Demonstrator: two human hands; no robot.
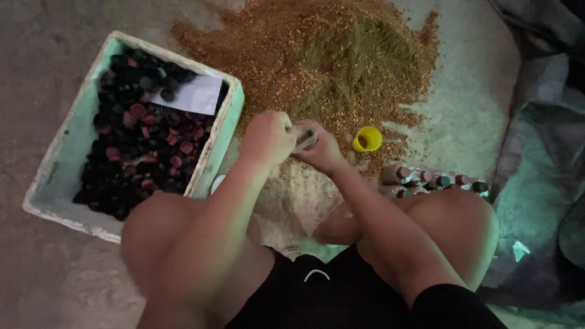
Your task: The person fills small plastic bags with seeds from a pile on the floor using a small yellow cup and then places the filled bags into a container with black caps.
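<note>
Head view, looking down at a seated person w/ bare knees, working on the floor. Left hand [267, 137] and right hand [321, 148] are meeting at centre, both closing around one small bottle [304, 140]. The bottle is looking pale and clear-ish, lying roughly level between the hands, mostly hidden by fingers; cap end can't be made out. Left hand is curling into a fist over one end, right hand is pinching the other.

Just behind the hands, a big heap of golden-brown granules [317, 55] is spreading across the pale floor [469, 116]. A small yellow cup [367, 139] is sitting at the heap's edge, just right of the right hand. A row of small capped bottles [436, 180] is lying near the right knee. To the left, a pale green foam box [64, 152] is holding many dark and reddish caps [143, 152], plus a white paper slip [194, 94].
</note>
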